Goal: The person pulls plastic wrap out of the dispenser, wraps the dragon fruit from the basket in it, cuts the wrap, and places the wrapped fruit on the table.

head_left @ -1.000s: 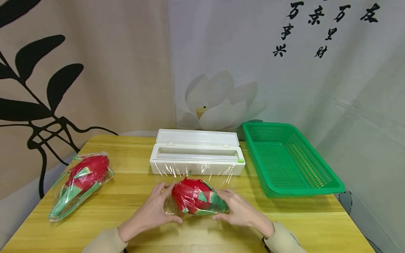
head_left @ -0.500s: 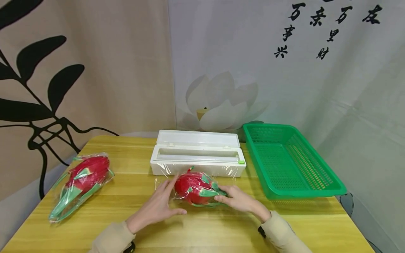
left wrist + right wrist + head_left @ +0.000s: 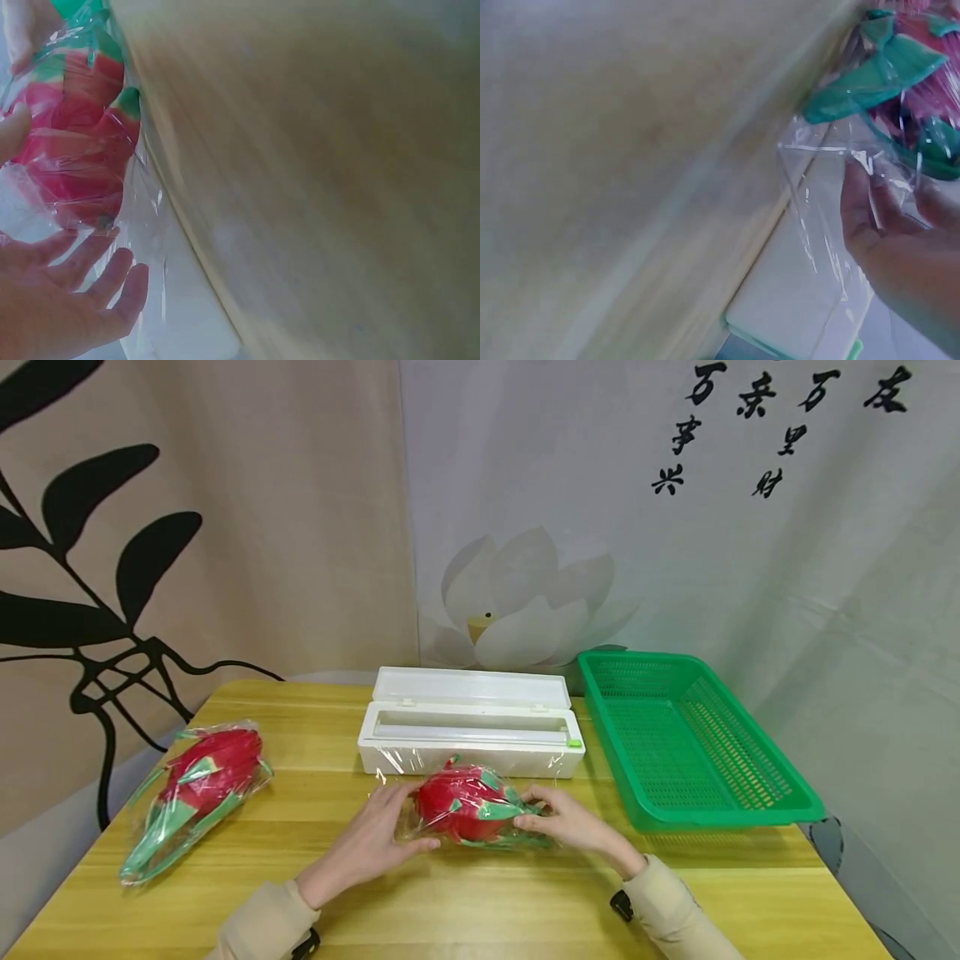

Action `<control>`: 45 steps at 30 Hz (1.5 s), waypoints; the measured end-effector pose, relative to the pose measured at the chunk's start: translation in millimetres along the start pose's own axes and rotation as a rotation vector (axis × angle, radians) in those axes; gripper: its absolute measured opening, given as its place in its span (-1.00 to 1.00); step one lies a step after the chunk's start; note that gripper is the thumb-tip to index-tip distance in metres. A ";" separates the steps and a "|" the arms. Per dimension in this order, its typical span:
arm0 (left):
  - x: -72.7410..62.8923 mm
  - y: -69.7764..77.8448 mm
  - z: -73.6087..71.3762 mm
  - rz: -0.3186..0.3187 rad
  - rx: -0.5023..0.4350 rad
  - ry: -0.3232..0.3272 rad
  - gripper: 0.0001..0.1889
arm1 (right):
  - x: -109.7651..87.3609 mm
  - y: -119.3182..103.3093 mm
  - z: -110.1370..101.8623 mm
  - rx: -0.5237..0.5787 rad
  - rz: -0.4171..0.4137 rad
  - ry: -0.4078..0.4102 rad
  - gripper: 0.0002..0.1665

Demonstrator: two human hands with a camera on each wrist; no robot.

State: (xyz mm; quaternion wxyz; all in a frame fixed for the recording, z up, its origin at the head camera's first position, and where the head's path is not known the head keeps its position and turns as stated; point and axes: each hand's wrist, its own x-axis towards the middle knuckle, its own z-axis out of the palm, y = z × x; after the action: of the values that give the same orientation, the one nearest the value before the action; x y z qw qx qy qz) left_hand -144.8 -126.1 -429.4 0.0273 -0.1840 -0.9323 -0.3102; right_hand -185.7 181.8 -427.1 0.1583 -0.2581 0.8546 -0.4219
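Observation:
A red dragon fruit with green leaf tips [image 3: 465,806] lies on the table in clear plastic wrap [image 3: 154,247], in front of the white cling-film dispenser [image 3: 472,760]. The film runs from the fruit back to the dispenser. At the fruit's left end my left hand [image 3: 375,835] lies with fingers extended and spread, touching the film, thumb apart. At the right end my right hand [image 3: 566,818] has thumb and fingers bent about the film by the green leaf tips; its fingers [image 3: 881,206] press into the wrap in the right wrist view.
A second wrapped dragon fruit [image 3: 202,785] lies at the table's left edge. The green plastic basket [image 3: 750,817] stands at the right, reaching the table's edge. The dispenser's lid [image 3: 472,685] is raised behind its film roll [image 3: 468,735].
The fruit has rolled back toward the dispenser, shortening the stretch of film between them. My right hand has changed its hold at the leafy end. My left hand has moved slightly rightward.

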 end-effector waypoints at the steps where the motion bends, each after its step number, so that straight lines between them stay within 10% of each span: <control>1: 0.2 0.4 -0.2 0.002 0.003 0.005 -0.15 | 0.1 0.2 -1.0 -0.017 -0.010 0.015 -0.60; 17: 6.6 1.6 2.8 0.113 0.156 0.053 -0.24 | 7.0 0.3 -19.4 -0.001 0.011 -0.079 -0.57; 33: 4.6 0.6 -3.9 0.043 0.059 -0.052 -0.08 | -3.1 17.8 -19.9 0.053 -0.019 -0.044 -0.34; 36: 7.1 0.9 -8.4 0.008 0.041 -0.073 -0.11 | -4.6 16.2 -20.1 0.019 -0.011 0.105 -0.45; 42: 23.5 10.0 -18.3 0.118 0.078 0.007 -0.34 | 7.4 12.9 -18.0 -0.208 -0.037 0.692 -0.60; 45: 37.0 21.4 -21.3 0.196 0.094 0.024 -0.43 | 14.2 12.5 -17.8 -0.270 0.051 0.777 -0.40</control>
State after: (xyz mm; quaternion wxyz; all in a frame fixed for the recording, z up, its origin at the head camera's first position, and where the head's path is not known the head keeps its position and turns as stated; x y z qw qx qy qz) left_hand -172.9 -110.7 -394.0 0.0775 -0.2688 -0.9231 -0.2639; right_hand -209.9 191.4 -427.3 -0.2013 -0.0767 0.9045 -0.3680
